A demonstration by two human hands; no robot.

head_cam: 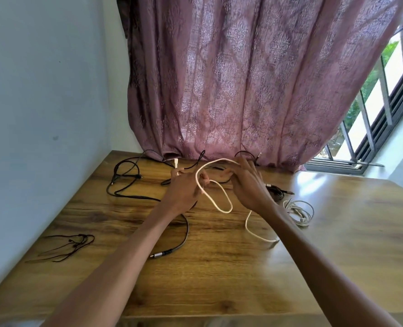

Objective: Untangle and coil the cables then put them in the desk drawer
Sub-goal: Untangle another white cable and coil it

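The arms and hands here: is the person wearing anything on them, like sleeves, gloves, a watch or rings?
Nothing shows on them. Both forearms are bare up to the bottom edge of the picture, with no sleeves in view. The left hand and right hand have no gloves, watch or bracelet. Rings cannot be made out.

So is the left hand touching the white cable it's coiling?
Touching. The head view shows the left hand pinching the white cable where its loops cross.
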